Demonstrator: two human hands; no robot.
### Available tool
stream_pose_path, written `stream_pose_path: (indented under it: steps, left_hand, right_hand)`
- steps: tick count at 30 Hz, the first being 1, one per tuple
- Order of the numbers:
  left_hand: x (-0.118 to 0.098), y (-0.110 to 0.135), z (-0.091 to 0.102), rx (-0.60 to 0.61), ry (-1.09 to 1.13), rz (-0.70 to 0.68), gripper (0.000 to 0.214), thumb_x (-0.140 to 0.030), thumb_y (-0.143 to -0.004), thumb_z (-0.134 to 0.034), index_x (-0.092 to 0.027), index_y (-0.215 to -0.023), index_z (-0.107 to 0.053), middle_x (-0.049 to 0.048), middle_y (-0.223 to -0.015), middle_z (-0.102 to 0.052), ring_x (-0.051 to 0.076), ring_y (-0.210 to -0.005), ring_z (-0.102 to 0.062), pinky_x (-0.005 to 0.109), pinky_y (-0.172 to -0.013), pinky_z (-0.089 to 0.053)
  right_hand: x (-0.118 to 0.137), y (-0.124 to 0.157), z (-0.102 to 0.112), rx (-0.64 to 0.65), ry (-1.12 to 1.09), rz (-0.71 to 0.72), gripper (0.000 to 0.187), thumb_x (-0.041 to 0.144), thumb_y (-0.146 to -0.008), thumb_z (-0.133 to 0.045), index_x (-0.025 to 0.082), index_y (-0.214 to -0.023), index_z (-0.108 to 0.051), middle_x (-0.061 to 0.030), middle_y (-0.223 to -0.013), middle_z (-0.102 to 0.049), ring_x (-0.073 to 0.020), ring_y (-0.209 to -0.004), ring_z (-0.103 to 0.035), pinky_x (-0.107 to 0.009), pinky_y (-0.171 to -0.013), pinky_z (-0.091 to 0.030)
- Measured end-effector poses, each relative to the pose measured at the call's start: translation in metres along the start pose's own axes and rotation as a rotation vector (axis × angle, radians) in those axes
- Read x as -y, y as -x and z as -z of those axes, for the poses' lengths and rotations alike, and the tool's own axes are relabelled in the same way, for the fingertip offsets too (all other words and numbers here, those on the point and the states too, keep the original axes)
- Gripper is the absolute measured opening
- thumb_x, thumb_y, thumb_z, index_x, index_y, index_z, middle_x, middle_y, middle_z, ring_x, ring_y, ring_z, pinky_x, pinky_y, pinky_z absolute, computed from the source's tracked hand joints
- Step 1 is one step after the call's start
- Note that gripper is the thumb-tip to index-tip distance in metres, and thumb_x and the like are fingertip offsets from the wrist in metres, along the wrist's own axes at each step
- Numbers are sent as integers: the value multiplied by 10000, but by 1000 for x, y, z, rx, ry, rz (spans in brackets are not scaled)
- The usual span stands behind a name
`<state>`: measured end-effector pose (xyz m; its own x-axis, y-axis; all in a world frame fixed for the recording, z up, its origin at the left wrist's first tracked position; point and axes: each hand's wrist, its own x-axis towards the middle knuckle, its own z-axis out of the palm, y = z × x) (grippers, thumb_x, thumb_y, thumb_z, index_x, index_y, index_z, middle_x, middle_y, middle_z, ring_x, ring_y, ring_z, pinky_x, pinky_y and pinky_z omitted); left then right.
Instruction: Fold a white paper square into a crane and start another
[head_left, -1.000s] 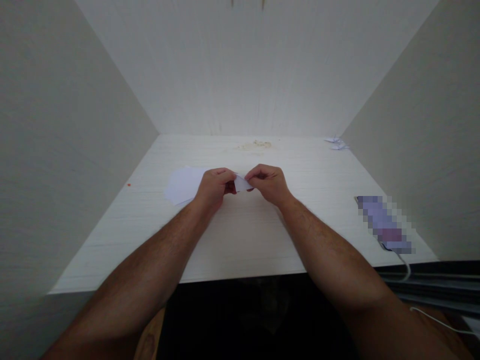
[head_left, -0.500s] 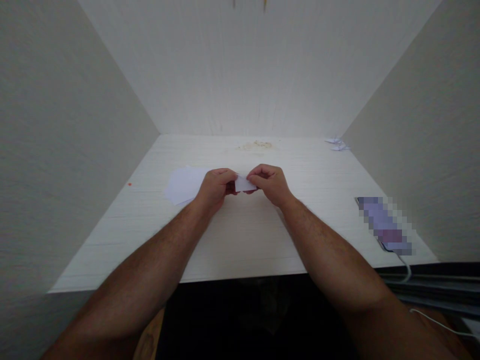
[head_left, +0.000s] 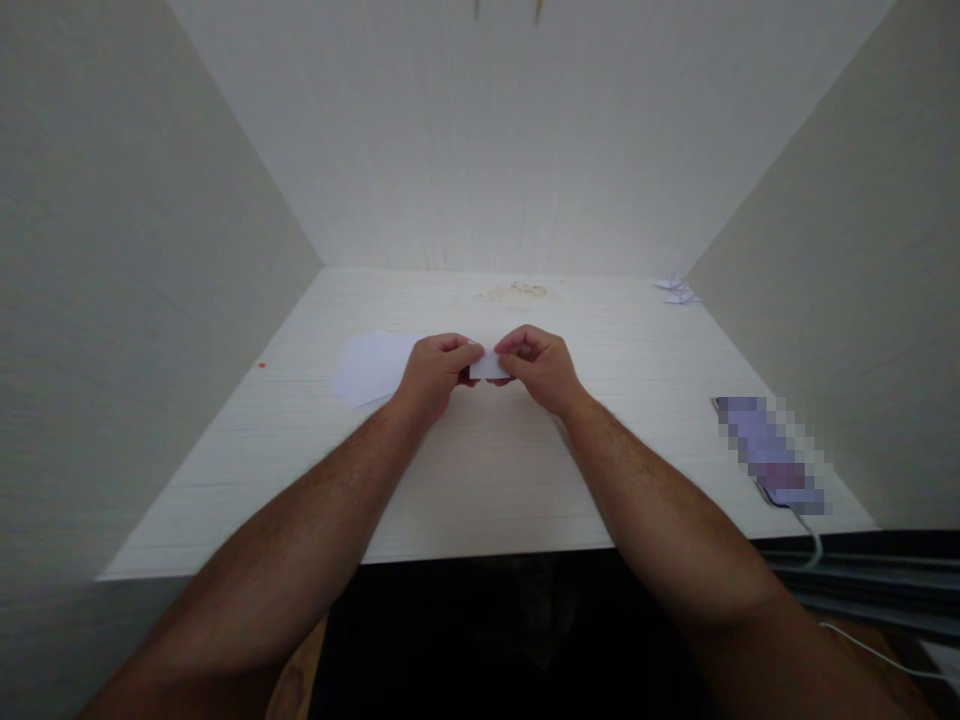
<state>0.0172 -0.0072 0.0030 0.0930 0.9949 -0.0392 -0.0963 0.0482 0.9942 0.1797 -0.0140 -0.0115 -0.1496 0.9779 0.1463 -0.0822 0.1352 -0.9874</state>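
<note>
A small folded piece of white paper (head_left: 487,367) is held level above the middle of the table. My left hand (head_left: 441,368) pinches its left end, thumb on top and fingers beneath. Its right end sits between the thumb and fingers of my right hand (head_left: 536,362). Both thumbs press on the upper face, close to each other. Just left of and partly behind my left hand lies a stack of white paper sheets (head_left: 367,370). The fingers under the folded paper are largely hidden.
Walls enclose the white table (head_left: 480,480) on three sides. Several small folded white papers (head_left: 679,292) lie in the far right corner. A phone (head_left: 769,450) with a cable (head_left: 810,540) rests at the right. A brownish stain (head_left: 517,291) marks the back, an orange speck (head_left: 262,365) the left.
My left thumb has slid right along the paper, nearer my right thumb. The paper's upper edge now lies flatter and its visible part is smaller.
</note>
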Motion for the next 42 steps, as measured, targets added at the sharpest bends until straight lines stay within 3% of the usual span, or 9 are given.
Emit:
stream_pose_path:
  steps: [5,10,17,23,29,42]
  left_hand:
    - [2,-1,0,-40,-40,-24,173,-279,-653,-732,-154,-607,-623,5,-520,-580,101,-471,-514,239,-475,-405]
    - [3,-2,1,-62,-81,-77,152,-273,-670,-716,-160,-617,-629,-8,-529,-576,95,-465,-509,232,-464,-410]
    - [2,1,1,1,-98,-68,243,-325,-684,-771,-172,-618,-594,-11,-538,-591,97,-439,-518,234,-435,-393]
    - [-2,3,0,-5,-195,-88,148,-259,-689,-750,-152,-642,-661,-2,-552,-600,88,-465,-516,225,-458,-393]
    - [2,0,3,2,-218,-97,142,-281,-688,-747,-155,-662,-686,7,-575,-613,100,-491,-530,235,-480,-418]
    - [2,-1,4,28,-253,-84,98,-242,-669,-738,-156,-656,-693,6,-566,-618,96,-491,-526,225,-479,-410]
  right_hand:
    - [1,-1,-2,-19,-2,-71,223,212,-699,-718,182,-901,-629,55,-624,-671,-116,-570,-688,-236,-565,-599]
    - [5,-1,-5,-25,48,-167,43,167,-753,-667,158,-761,-626,7,-613,-693,-120,-518,-687,-187,-475,-542]
    - [7,1,-6,-34,100,-154,66,148,-756,-665,164,-717,-614,17,-570,-675,-107,-486,-666,-159,-437,-498]
    - [6,1,-4,-12,112,-155,61,166,-744,-687,163,-716,-633,7,-585,-687,-110,-499,-672,-161,-447,-509]
    - [6,0,-1,-28,76,-174,163,292,-781,-701,163,-695,-651,11,-522,-642,-120,-492,-668,-173,-448,-514]
    - [7,-1,-1,-1,103,-181,93,196,-758,-677,160,-675,-658,10,-522,-653,-102,-485,-651,-166,-455,-517]
